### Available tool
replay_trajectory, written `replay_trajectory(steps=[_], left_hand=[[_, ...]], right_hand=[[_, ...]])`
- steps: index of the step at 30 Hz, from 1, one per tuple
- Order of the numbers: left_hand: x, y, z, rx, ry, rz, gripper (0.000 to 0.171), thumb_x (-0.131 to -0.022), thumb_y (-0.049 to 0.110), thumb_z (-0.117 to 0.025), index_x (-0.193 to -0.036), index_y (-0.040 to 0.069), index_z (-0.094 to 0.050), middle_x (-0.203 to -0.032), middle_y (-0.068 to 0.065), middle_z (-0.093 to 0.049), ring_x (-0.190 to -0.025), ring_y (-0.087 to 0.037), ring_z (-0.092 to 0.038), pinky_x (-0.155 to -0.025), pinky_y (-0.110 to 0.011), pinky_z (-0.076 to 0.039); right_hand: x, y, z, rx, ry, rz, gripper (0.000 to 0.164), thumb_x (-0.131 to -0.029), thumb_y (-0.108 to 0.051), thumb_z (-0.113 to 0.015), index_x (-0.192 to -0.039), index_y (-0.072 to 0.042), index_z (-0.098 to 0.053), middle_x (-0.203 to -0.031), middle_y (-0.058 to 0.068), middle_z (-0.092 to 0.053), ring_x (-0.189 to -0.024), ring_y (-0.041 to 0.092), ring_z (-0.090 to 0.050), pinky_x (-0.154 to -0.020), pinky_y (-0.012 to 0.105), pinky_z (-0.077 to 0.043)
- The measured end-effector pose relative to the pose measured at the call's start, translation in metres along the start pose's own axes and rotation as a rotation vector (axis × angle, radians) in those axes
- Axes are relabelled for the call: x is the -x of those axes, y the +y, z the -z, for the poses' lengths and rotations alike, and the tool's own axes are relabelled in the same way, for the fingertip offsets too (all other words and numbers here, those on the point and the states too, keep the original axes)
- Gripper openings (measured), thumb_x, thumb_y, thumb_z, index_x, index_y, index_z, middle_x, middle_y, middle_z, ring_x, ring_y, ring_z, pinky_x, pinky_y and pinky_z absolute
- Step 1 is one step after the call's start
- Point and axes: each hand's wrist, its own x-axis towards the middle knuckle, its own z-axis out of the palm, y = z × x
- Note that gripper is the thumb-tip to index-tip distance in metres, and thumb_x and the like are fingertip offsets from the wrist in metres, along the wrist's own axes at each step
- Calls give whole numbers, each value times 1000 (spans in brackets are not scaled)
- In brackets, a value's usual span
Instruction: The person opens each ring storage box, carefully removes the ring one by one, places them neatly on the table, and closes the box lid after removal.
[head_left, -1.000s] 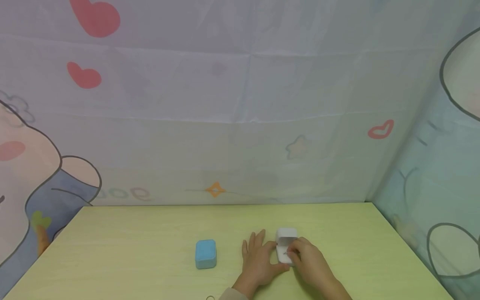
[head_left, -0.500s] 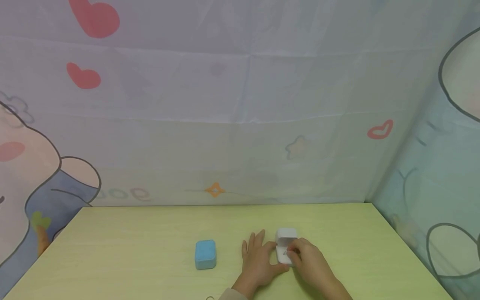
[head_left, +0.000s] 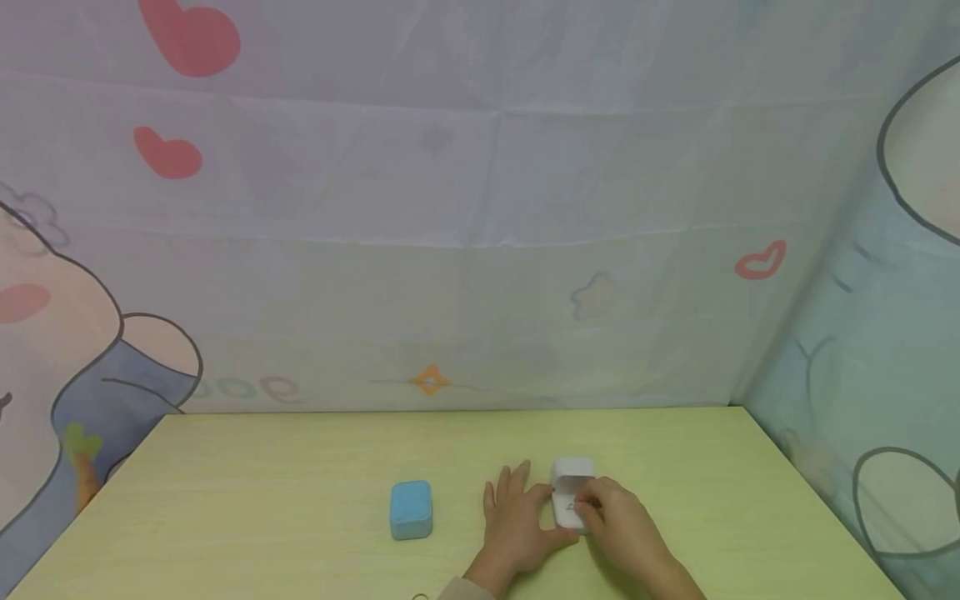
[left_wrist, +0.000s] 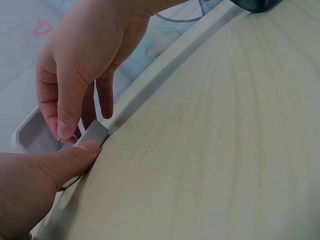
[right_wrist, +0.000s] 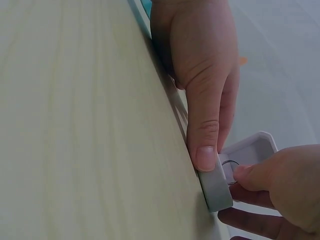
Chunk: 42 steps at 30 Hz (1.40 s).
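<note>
A small white ring box (head_left: pixel 573 468) stands on the table with its lid raised. My left hand (head_left: pixel 517 529) steadies it between thumb and index finger; in the right wrist view the left thumb (right_wrist: pixel 206 150) presses on its front wall. With thumb and fingertips, my right hand (head_left: pixel 626 529) pinches a thin silver-coloured ring (right_wrist: pixel 230 162) at the box's cushion. The lower part of the ring is hidden by the box wall in the left wrist view.
A closed light blue box (head_left: pixel 411 510) stands left of the hands on the pale wooden table (head_left: pixel 285 500). Another ring (head_left: pixel 420 596) lies at the bottom edge of the head view. Behind the table hangs a printed cloth (head_left: pixel 375 208).
</note>
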Motion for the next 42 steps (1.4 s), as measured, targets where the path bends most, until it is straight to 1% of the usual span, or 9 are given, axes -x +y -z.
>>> replay_trajectory(steps=[11, 19, 32, 42], left_hand=[[-1, -2, -1, -1, -2, -2, 59, -71, 49, -76, -116, 11, -63, -149, -18, -34, -140, -46, -20, -108, -70, -9], [0, -1, -1, 6, -2, -1, 59, -71, 48, -77, -115, 11, -64, -149, -18, -34, -140, -47, -19, -108, -70, -9], [-1, -3, -2, 2, 7, -9, 58, -71, 48, -77, -115, 11, -64, -149, -18, -35, -140, -47, -21, -108, -70, -10], [-2, -4, -3, -13, 5, -13, 60, -71, 49, -76, -116, 11, -64, -148, -18, -35, -139, -48, -21, -107, -71, -11]], right_hand=[[0, 2, 0, -13, -6, -4, 4, -86, -9, -66, -88, -12, -65, -89, -1, -65, -84, 11, -61, -73, 31, -54], [-1, 4, -1, -22, -8, -8, 4, -85, -11, -67, -89, -11, -65, -91, -1, -66, -86, 13, -63, -74, 32, -55], [-1, 4, 0, -27, -2, -2, 3, -85, -11, -67, -86, -10, -64, -90, 0, -66, -86, 13, -63, -73, 32, -55], [-1, 2, 3, -75, -3, -25, 4, -88, -9, -64, -90, -13, -63, -93, 3, -70, -86, 16, -66, -69, 30, -56]])
